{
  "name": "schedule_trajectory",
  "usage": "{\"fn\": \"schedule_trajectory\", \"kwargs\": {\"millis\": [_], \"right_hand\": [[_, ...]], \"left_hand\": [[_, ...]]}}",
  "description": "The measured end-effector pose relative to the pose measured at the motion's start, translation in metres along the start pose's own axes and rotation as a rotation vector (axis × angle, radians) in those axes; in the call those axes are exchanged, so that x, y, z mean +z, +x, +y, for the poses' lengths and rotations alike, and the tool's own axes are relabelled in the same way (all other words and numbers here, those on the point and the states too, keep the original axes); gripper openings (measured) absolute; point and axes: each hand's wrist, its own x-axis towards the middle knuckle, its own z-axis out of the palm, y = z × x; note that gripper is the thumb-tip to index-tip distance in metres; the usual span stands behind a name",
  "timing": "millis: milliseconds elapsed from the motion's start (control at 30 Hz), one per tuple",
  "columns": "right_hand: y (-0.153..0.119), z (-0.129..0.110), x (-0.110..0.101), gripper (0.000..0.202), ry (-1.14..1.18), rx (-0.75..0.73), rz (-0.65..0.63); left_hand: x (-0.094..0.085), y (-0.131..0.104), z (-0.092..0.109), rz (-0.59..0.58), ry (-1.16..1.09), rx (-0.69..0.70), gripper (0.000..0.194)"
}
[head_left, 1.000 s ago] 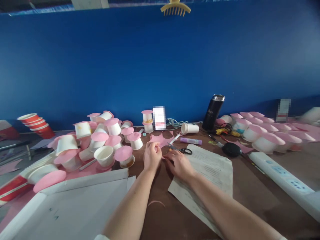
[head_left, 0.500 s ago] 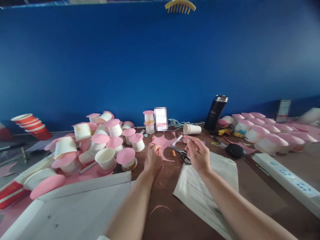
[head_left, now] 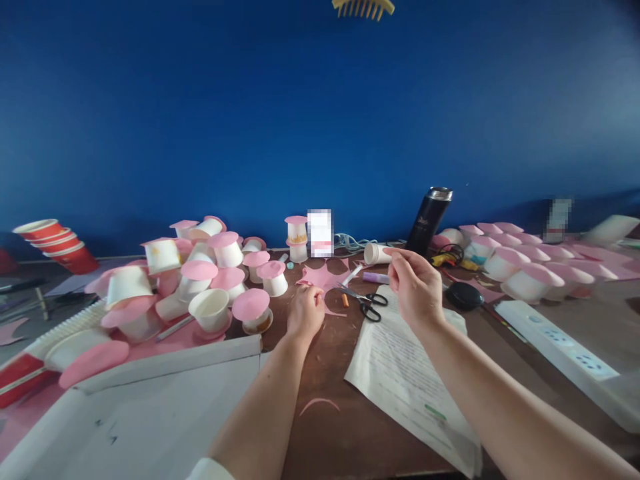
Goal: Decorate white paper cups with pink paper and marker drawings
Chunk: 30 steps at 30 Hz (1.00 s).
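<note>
My left hand [head_left: 306,312] rests on the brown table with its fingers curled closed, beside a cut pink paper scrap [head_left: 323,275]. Whatever it may hold is hidden. My right hand [head_left: 416,285] is raised over a printed sheet [head_left: 395,353], thumb and fingers pinched together. Its fingertips overlap the end of a stack of white paper cups [head_left: 375,254] lying on its side; touching or apart I cannot tell. Between both hands lie black-handled scissors [head_left: 371,308], blades apart, with an orange piece [head_left: 345,301] and a purple marker [head_left: 375,277] nearby.
Many white cups with pink paper discs [head_left: 200,270] crowd the left, behind a white box lid [head_left: 165,413]. More disc-topped cups [head_left: 533,280] stand at right, near a power strip [head_left: 560,347]. A black flask [head_left: 427,223] leans by the blue wall [head_left: 250,120].
My right hand has moved right, away from the scissors and toward the cup stack. The scissors now lie fully in view. My left hand stays nearly in place.
</note>
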Motion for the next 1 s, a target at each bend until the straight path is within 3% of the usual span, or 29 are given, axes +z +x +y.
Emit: {"fn": "schedule_trajectory", "kwargs": {"millis": [100, 167, 300, 400, 500, 700, 767, 900, 1000], "right_hand": [[0.008, 0.003, -0.005, 0.027, -0.146, -0.007, -0.054], [0.011, 0.01, -0.008, 0.027, -0.32, 0.017, -0.164], [0.005, 0.029, -0.013, 0.017, -0.954, -0.06, -0.473], [-0.007, 0.04, -0.015, 0.021, -1.322, -0.116, -0.571], [-0.015, 0.046, -0.019, 0.021, -1.441, -0.061, -0.668], [-0.011, 0.045, -0.029, 0.012, -1.298, 0.014, -0.65], [-0.007, 0.044, -0.029, 0.015, -1.099, 0.04, -0.57], [-0.003, 0.047, -0.021, 0.034, -0.506, 0.222, -0.304], [-0.007, 0.056, -0.014, 0.043, -0.238, 0.296, -0.15]], "left_hand": [[-0.004, 0.001, 0.002, 0.033, 0.053, -0.041, 0.023], [-0.007, 0.001, 0.003, 0.05, 0.119, -0.085, 0.025], [-0.011, 0.002, 0.004, 0.001, 0.284, -0.177, 0.021], [-0.012, 0.001, 0.003, -0.028, 0.321, -0.216, 0.02], [-0.012, 0.002, 0.002, -0.041, 0.288, -0.196, 0.016], [-0.011, 0.006, 0.0, -0.063, 0.236, -0.149, 0.02], [-0.01, 0.006, 0.001, 0.034, 0.16, -0.111, 0.018], [-0.011, 0.004, 0.005, 0.353, -0.068, 0.053, 0.015], [-0.009, 0.003, 0.002, 0.33, -0.119, 0.044, 0.011]]}}
